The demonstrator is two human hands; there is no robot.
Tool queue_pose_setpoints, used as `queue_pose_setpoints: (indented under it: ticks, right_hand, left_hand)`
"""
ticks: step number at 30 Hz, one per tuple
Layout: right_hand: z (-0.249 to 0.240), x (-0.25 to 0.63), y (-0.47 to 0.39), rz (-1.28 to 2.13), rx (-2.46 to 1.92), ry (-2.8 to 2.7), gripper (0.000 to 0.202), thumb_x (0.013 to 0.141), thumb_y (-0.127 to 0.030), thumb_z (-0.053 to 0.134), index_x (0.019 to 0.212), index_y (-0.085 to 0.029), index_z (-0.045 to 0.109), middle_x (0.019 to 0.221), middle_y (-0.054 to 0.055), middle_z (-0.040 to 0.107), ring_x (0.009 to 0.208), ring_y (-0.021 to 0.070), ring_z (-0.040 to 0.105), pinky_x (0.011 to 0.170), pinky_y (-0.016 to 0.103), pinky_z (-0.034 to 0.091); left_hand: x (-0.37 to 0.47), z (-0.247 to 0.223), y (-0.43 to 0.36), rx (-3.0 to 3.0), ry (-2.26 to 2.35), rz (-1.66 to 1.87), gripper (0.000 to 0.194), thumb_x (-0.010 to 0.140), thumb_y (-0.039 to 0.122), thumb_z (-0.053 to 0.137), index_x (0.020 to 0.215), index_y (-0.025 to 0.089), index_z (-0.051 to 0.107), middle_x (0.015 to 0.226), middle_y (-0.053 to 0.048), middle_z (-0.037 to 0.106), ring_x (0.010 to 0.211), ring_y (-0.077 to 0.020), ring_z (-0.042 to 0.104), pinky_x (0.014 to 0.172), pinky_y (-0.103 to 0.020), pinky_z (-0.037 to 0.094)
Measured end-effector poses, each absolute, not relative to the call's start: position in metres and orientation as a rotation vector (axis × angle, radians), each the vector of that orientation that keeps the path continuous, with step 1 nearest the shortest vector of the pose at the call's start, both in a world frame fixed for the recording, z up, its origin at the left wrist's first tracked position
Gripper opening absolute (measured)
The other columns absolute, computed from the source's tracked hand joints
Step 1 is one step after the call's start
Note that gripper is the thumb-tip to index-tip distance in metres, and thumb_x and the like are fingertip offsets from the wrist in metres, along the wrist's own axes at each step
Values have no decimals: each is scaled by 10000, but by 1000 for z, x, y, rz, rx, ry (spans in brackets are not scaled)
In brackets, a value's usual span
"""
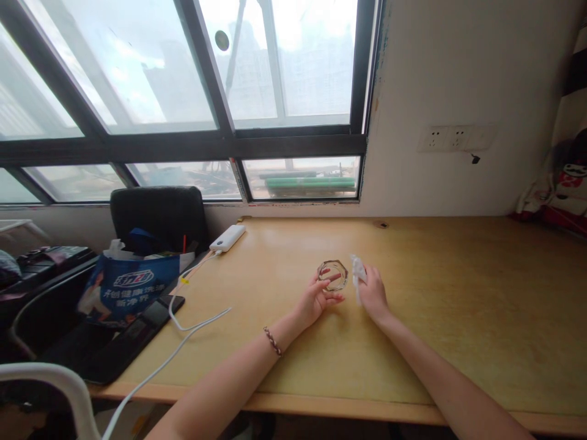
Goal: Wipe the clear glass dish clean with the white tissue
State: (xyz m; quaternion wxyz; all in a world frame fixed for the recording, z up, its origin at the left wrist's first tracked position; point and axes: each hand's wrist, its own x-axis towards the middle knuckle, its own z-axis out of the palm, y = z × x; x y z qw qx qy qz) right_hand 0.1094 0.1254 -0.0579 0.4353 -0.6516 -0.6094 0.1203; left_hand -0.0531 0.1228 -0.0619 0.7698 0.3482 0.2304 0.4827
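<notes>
Above the middle of the wooden table point(440, 293), my left hand point(314, 299) grips a clear, many-sided glass dish point(340, 286) that looks like an ashtray. The thumb lies at its near left side, and some fingers show through the glass. Just to the right, my right hand point(373, 290) is closed around a crumpled white tissue point(357, 269), which sticks out on the left of the fingers. A small gap separates the tissue from the glass. Part of the tissue is hidden in the right hand.
A white power bank point(228, 238) lies near the back left corner, with a white cable point(195, 327) trailing forward. A blue bag point(131, 284) and a black chair point(158, 211) stand at the left. Wall sockets point(452, 139) sit at the right, and a window point(288, 61) behind.
</notes>
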Motion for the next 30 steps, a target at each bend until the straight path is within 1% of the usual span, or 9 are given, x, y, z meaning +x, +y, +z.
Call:
queue_pose_setpoints:
  ticks: [3, 5, 9, 14, 18, 21, 24, 26, 30]
  right_hand:
    - [-54, 112, 123, 60, -1644, -1570, 545, 723, -85, 357, 1263, -145, 313, 1075, 135, 426, 832, 214, 519, 684, 330, 448]
    - [-54, 111, 121, -35, -1567, -1715, 630, 686, -24, 351, 1287, -194, 277, 1136, 127, 363, 841, 207, 507, 701, 345, 457]
    - [-55, 105, 115, -109, -1263, -2026, 609, 690, -8, 364, 1250, -247, 345, 1187, 95, 323, 983, 219, 438, 849, 373, 411]
    - [-48, 99, 108, -79, -1105, -2166, 584, 700, -63, 400, 1263, -189, 308, 1185, 113, 357, 1056, 227, 391, 883, 382, 388]
    - [-39, 100, 105, -62, -1026, -2278, 550, 689, -81, 430, 1226, -178, 354, 1172, 83, 426, 1079, 227, 362, 932, 393, 329]
    - [-36, 101, 106, -81, -1011, -2341, 417, 749, -164, 449, 1164, -184, 429, 1130, 69, 482, 1077, 241, 354, 943, 415, 295]
    - [-38, 101, 107, -126, -1048, -2315, 305, 807, -244, 436, 1100, -189, 499, 1152, 76, 466, 1084, 251, 335, 932, 418, 286]
    - [-40, 100, 108, -156, -1125, -2238, 247, 824, -257, 429, 1027, -190, 553, 1154, 88, 447, 1068, 254, 334, 908, 410, 297]
    - [-45, 99, 108, -154, -1275, -2097, 217, 843, -242, 406, 846, -177, 613, 970, 101, 506, 911, 223, 398, 811, 372, 340]
  left_hand:
    - [-53, -63, 123, 761, 500, 1047, 368, 742, 208, 513, 1087, 207, 386, 1226, -122, 442, 621, -155, 618, 732, -430, 468]
    - [-53, -63, 123, 761, 497, 1045, 371, 742, 213, 519, 1088, 211, 387, 1209, -118, 456, 620, -155, 619, 722, -421, 474]
    - [-52, -62, 122, 753, 492, 1061, 375, 744, 231, 532, 1093, 216, 394, 1096, -89, 529, 623, -155, 620, 728, -404, 478]
    - [-52, -61, 123, 716, 501, 1075, 377, 731, 245, 551, 1078, 201, 410, 917, -51, 579, 613, -146, 615, 727, -380, 482]
    - [-54, -64, 127, 696, 480, 1092, 336, 738, 236, 538, 1051, 184, 429, 946, -62, 577, 638, -153, 615, 686, -341, 492]
    - [-55, -66, 129, 679, 478, 1105, 316, 743, 232, 530, 1041, 178, 440, 996, -76, 570, 657, -148, 613, 632, -292, 496]
    - [-55, -66, 129, 674, 513, 1120, 339, 736, 234, 543, 1055, 189, 434, 1050, -77, 555, 668, -135, 611, 598, -263, 498]
    - [-54, -66, 127, 702, 561, 1120, 385, 726, 252, 563, 1077, 202, 413, 1080, -79, 543, 654, -135, 614, 596, -279, 507]
    - [-50, -65, 124, 832, 625, 1088, 433, 713, 306, 590, 1087, 210, 396, 1129, -95, 517, 562, -124, 613, 564, -290, 515]
